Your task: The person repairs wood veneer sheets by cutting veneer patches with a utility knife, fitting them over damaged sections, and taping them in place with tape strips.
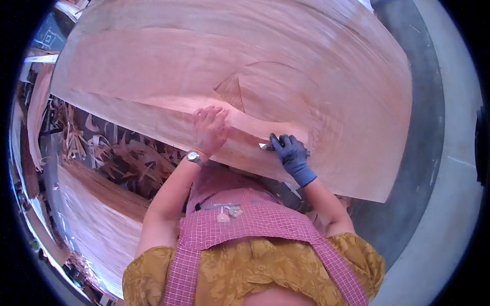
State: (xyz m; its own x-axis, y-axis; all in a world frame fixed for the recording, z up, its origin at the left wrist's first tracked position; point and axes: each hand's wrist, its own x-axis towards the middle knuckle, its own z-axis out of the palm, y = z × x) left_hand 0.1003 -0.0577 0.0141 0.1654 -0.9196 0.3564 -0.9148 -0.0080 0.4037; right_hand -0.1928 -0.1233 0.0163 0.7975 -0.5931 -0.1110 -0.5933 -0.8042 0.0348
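Large thin sheets of wood veneer (347,97) lie spread in front of me, one over another. My left hand (211,127), bare and with a wristwatch (193,156) on the wrist, rests on the veneer near its front edge. Its fingers lie over the surface, pressing down. To its right, my right hand (292,154) wears a blue and black glove and is closed around a knife (265,147). The short pale blade points left, close to the veneer; whether it touches cannot be made out. A triangular torn piece (232,93) shows beyond my hands.
Veneer scraps and shavings (130,158) are heaped below the front edge at the left. Another stack of veneer (97,224) stands at the lower left. Grey floor (408,214) with a paler band (454,178) runs along the right. My checked apron (255,219) is close to the sheets.
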